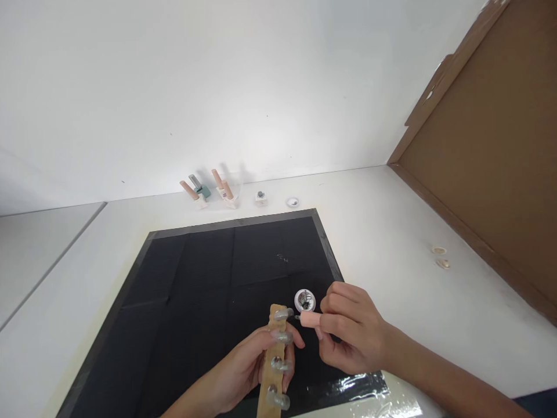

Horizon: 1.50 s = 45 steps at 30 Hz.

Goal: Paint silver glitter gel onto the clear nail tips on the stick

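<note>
My left hand (248,363) is closed around a tan strip (270,377) that carries several glossy grey false nails (278,364) in a row. Between the fingers of my right hand (354,328) is the pink cap of a nail polish brush (310,319). Its bristle end points left, at or very close to the topmost false nail (284,314); whether it touches I cannot tell. Just behind the brush, a small round pot (304,301) with silvery-black contents sits on the black mat (195,290).
Along the wall stand nail polish bottles with pink caps (226,191), a green bottle (201,188), a small white bottle (260,199) and a round dish (292,202). Two small cream-coloured round pieces (442,263) lie at the right, near a cardboard panel (491,145).
</note>
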Available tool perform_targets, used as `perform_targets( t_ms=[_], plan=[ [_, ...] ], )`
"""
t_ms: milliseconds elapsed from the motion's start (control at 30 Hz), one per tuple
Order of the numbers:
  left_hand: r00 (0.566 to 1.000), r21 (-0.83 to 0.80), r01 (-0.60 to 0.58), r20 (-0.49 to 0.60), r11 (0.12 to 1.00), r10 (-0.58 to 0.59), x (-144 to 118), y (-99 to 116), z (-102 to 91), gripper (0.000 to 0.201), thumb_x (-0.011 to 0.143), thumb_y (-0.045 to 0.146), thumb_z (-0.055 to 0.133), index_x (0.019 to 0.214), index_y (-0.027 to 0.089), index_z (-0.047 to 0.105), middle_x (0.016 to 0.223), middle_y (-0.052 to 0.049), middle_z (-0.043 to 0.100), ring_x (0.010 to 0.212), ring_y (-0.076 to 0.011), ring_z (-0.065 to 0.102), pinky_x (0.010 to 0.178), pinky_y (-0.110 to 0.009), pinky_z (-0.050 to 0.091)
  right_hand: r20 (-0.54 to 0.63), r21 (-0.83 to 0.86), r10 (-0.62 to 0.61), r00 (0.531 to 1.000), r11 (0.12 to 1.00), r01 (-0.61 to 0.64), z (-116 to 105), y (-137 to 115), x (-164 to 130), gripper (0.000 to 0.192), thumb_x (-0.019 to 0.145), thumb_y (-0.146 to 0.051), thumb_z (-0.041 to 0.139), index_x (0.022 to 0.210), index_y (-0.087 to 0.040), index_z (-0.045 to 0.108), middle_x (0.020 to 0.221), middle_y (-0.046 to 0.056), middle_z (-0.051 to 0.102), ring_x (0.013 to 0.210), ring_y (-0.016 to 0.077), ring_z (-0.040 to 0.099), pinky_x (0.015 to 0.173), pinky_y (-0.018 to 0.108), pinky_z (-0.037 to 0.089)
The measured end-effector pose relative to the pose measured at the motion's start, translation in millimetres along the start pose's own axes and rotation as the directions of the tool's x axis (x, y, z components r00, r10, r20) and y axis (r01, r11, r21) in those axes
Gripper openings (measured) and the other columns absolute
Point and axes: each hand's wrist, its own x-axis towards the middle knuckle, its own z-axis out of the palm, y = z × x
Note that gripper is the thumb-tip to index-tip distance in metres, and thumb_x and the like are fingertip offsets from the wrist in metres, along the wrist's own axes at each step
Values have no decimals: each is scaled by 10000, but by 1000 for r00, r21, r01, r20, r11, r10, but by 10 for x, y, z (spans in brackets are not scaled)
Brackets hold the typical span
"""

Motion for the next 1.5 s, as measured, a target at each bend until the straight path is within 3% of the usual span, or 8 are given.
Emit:
perform_targets(
  t_ms=[133, 233, 400, 833, 967, 1100, 1233, 1500],
  plan=[
    [1000, 9, 13, -7, 1000, -13, -15, 32, 17, 353, 834, 422, 474, 898, 112, 630, 552, 10, 537, 477, -95, 460, 512, -215, 379, -39, 40, 17, 999, 999, -15, -30, 2, -1, 246, 677, 11, 504, 838, -176, 512, 566, -14, 468, 501, 129, 371, 445, 273, 310],
    [1000, 17, 20, -18, 1000, -20, -17, 40, 25, 362, 827, 435, 480, 892, 112, 628, 549, 11, 539, 475, -92, 454, 510, -212, 370, -72, 174, 150, 986, 975, -136, -59, -20, 14, 219, 715, -11, 502, 835, -193, 488, 639, -7, 456, 548, 128, 396, 472, 258, 327],
    [999, 28, 47, -13, 998, -47, 2, 0, 18, 342, 823, 428, 487, 902, 124, 621, 553, 9, 553, 476, -100, 462, 491, -210, 369, 51, 323, 299, 953, 898, -299, -75, -51, 34, 175, 798, -34, 506, 865, -194, 479, 697, 2, 477, 646, 134, 477, 532, 237, 384],
    [999, 31, 34, -5, 999, -33, -24, 35, 35, 329, 835, 417, 469, 890, 133, 626, 555, 10, 533, 483, -106, 448, 513, -223, 363, -27, 155, 262, 965, 955, -255, -34, -9, 50, 207, 713, -13, 473, 737, -211, 421, 593, -37, 429, 513, 115, 364, 480, 253, 289],
    [1000, 22, 27, -7, 999, -27, -28, 36, 26, 328, 837, 409, 463, 899, 134, 630, 556, 7, 535, 484, -106, 442, 512, -223, 361, -55, 221, 325, 944, 926, -306, -83, -8, 64, 216, 714, -5, 467, 710, -212, 409, 576, -43, 404, 513, 115, 357, 476, 248, 286],
    [999, 27, 35, -20, 999, -34, -35, 32, 26, 321, 838, 408, 476, 904, 134, 629, 564, 4, 539, 505, -110, 456, 513, -218, 366, 50, 409, 479, 876, 791, -456, -124, -28, 53, 179, 786, -41, 476, 754, -212, 430, 648, -32, 427, 571, 115, 412, 515, 238, 344],
    [999, 18, 37, -36, 999, -37, -16, 32, 35, 309, 855, 415, 471, 884, 149, 626, 573, 4, 552, 500, -107, 453, 498, -214, 362, 209, 503, 467, 859, 701, -504, -110, -70, 46, 144, 844, -85, 479, 786, -209, 437, 693, -24, 454, 620, 115, 434, 564, 240, 370],
    [997, 56, 65, -49, 996, -62, 5, 51, 75, 432, 886, 424, 438, 590, 137, 570, 545, -10, 526, 477, -93, 430, 481, -211, 350, 233, 446, 438, 868, 745, -495, -68, -98, 60, 191, 766, -26, 477, 744, -206, 416, 693, -11, 526, 600, 115, 439, 554, 236, 371]
  ],
)
